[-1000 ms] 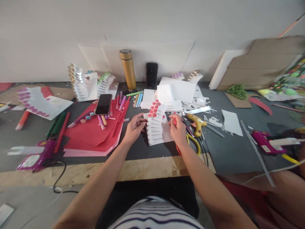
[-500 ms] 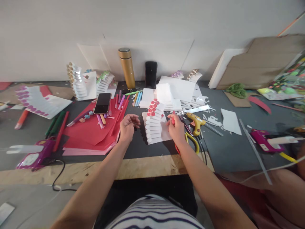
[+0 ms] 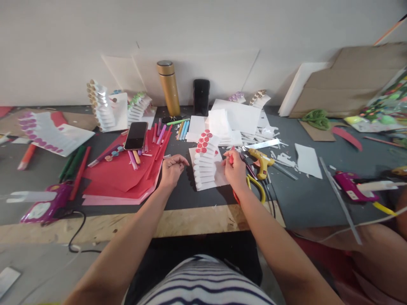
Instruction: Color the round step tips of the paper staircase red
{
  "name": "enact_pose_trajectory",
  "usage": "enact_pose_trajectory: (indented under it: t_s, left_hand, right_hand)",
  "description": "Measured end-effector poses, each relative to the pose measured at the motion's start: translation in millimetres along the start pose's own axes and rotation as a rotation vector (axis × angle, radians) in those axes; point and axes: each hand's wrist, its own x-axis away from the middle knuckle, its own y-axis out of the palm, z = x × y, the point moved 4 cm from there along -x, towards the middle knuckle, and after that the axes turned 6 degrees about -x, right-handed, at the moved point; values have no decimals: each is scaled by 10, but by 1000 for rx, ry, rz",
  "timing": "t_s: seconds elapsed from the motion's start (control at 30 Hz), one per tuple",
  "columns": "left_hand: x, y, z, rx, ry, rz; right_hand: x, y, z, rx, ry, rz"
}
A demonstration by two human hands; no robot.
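Between my hands stands a white paper piece made of a stack of narrow rolls, on a white card. Its upper roll ends carry red discs; the lower ends are white. My left hand is on its left side, apart from it, fingers loosely stretched and holding nothing visible. On the other side my right hand is closed around a small red stick, mostly hidden by the fingers. That hand is close to the card's right edge; whether it touches is unclear.
Left lie red paper sheets with a phone and coloured rolls. A yellow glue gun and yellow-handled scissors are beside my right hand. Behind stand a gold flask and a black device. A person's leg is at right.
My left hand has turned slightly, and its fingers are more drawn together and level. My right hand stays beside the card with the red stick. The view has shifted slightly.
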Motion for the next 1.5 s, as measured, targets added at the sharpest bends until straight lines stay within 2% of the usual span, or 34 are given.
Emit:
enact_pose_trajectory:
  t_s: [0.93, 1.5]
  left_hand:
    - [-26, 3, -43, -119, 30, -39]
    - [-12, 4, -16, -143, 28, -34]
  right_hand:
    - [-4, -3, -88, 67, 21, -4]
    - [-4, 13, -39, 67, 30, -9]
